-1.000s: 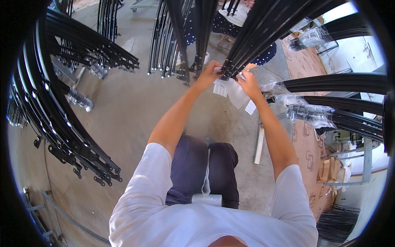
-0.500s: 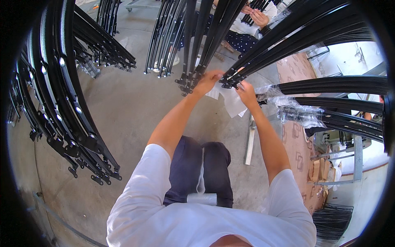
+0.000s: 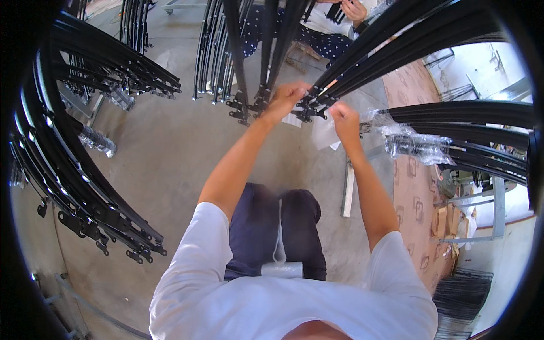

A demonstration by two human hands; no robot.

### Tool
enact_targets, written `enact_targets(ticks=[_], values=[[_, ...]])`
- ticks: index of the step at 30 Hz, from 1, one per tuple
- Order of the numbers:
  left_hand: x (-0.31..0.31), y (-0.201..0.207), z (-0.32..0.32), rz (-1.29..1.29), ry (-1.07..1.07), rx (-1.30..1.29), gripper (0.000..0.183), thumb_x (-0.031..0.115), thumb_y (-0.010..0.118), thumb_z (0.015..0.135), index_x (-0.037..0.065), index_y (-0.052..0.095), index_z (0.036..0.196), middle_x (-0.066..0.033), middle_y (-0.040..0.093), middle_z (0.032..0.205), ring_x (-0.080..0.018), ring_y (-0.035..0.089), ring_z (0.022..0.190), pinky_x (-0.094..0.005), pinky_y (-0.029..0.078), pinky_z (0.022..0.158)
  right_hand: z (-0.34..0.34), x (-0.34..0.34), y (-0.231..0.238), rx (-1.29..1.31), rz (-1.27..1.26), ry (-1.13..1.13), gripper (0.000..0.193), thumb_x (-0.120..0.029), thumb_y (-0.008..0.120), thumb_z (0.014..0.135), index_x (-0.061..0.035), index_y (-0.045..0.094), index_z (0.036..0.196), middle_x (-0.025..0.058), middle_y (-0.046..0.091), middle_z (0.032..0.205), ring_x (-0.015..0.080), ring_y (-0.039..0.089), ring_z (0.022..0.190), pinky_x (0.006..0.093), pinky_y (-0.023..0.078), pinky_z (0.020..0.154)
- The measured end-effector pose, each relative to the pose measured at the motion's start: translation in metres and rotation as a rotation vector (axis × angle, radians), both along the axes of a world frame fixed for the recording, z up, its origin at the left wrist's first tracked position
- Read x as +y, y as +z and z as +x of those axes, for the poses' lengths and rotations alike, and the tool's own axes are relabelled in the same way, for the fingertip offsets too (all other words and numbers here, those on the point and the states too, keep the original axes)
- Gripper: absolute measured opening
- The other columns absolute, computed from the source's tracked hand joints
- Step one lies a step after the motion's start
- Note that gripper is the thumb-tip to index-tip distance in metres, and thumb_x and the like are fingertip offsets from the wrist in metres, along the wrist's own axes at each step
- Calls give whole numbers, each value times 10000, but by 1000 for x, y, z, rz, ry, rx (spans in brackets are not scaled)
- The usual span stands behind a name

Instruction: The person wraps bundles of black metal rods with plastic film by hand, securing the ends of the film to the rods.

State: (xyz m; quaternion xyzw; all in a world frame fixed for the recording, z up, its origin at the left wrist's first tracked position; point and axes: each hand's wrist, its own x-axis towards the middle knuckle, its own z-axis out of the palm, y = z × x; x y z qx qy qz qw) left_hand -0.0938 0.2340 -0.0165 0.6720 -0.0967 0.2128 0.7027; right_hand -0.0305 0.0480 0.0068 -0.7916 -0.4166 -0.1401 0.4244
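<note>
Long black metal bars with small jointed end fittings hang over the floor in bundles. My left hand (image 3: 288, 98) is closed at the lower end of the middle-right bundle (image 3: 340, 79), its fingers against the bars. Another bundle of black bars (image 3: 264, 62) hangs just behind that wrist. My right hand (image 3: 345, 119) is closed, a little right of the same bundle's fittings and apart from them. Beside it hangs a pale translucent sheet (image 3: 324, 135); whether the fingers pinch it is unclear. A roll of clear film (image 3: 282, 270) lies on my lap, with a strip running between my legs.
Black bar bundles stand at the left (image 3: 73, 170) and far left back. Film-wrapped bars (image 3: 416, 144) reach in from the right. A pale flat bar (image 3: 348, 190) lies on the floor. Across from me sits another person, whose hand (image 3: 354, 10) is near bars.
My right hand has drawn slightly right, away from the bar ends. My left hand stays by the bundle. The view has shifted a little, and the left bundles appear rearranged.
</note>
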Motion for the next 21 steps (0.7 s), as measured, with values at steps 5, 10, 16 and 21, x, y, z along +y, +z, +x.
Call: enact_targets(ticks=[5,10,16,21], values=[[-3,15,-9,-38,-14,-71,302,255,487,882,-5,575,1008,4,584,882,-79,495,828,-226,393,776,-22,1,28,20,62,-71,127,-74,572,749,29,592,821,140,575,690,206,544,585,285,403,541],[-16,23,-19,-81,3,-147,283,226,504,872,-11,587,1001,-11,598,910,-79,504,835,-226,393,775,-36,-7,39,-95,66,-141,110,-75,587,737,6,604,809,131,593,733,267,558,598,303,415,541],[-32,37,-37,-234,83,-212,186,157,522,865,23,601,967,71,534,795,-15,415,693,-165,333,627,-46,-10,50,-366,105,-180,95,-98,598,741,-22,614,796,117,566,700,268,546,640,325,422,568],[-25,43,-50,-95,-2,-131,198,173,515,868,22,594,968,44,552,829,-37,444,741,-186,356,676,-47,-13,54,-427,45,-101,83,-32,568,721,-33,595,800,109,583,768,311,532,719,360,420,621]])
